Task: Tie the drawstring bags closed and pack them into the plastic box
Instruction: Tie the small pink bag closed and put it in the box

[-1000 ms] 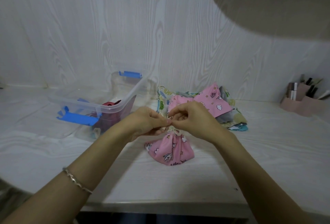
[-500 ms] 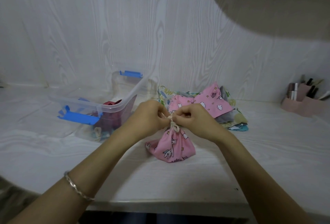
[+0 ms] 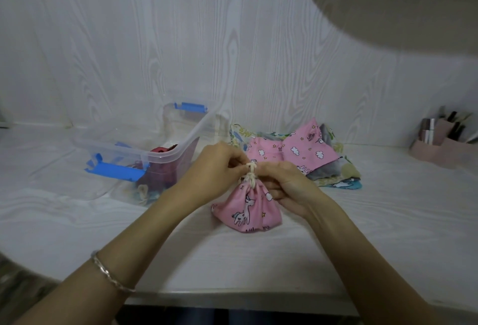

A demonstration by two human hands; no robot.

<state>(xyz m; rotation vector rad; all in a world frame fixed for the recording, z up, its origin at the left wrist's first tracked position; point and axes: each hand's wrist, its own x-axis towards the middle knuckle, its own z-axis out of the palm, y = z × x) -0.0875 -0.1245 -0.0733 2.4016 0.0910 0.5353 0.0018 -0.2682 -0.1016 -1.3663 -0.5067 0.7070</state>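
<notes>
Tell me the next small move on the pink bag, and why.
Probably pull the ends of the cream drawstring cord apart to tighten the tie. The left hand and right hand pinch it just above the gathered neck of the pink unicorn-print cloth bag, which sits on the white table, not yet in the clear plastic box with blue latches.

bare desk [image 3: 258, 260] in front; plastic box [image 3: 144, 154] left, bag pile [image 3: 305, 154] behind.

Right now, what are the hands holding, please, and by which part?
Left hand and right hand pinch the cream drawstring above the neck of the pink unicorn-print bag.
</notes>
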